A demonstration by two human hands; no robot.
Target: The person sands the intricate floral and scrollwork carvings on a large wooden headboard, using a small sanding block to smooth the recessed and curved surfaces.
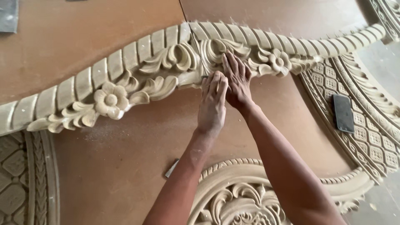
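At six o'clock, nearest the viewer, lies a pale round carved wooden medallion (239, 198) with scrolling leaves and a beaded rim, partly covered by the person's two bare forearms. Just to its left, at about seven o'clock, a small grey flat tool (171, 168) rests on the brown board bench (112, 166), which is dusted with fine pale sawdust.

The forearms rise toward the centre. The left hand (212, 102) lies knuckles up with its fingers curled and pressed together against the lower edge of a long pale carved wooden moulding (137, 77); something small may be pinched under the fingertips, but I cannot tell what. The right hand (236, 79) is touching the left hand, just past it at twelve o'clock, lying flat and open with fingers spread on the carved leaves of the moulding.

The moulding sweeps in a wavy band from nine o'clock up to one o'clock, with a ribbed upper edge, curling leaves and a carved flower on either side of the hands. A thin seam crosses it just left of the hands.

At three o'clock a dark rectangular phone (343, 113) lies on a pale lattice-carved curved wooden panel (371, 137). At eight o'clock sits another pale carved panel with diamond pattern (16, 179).
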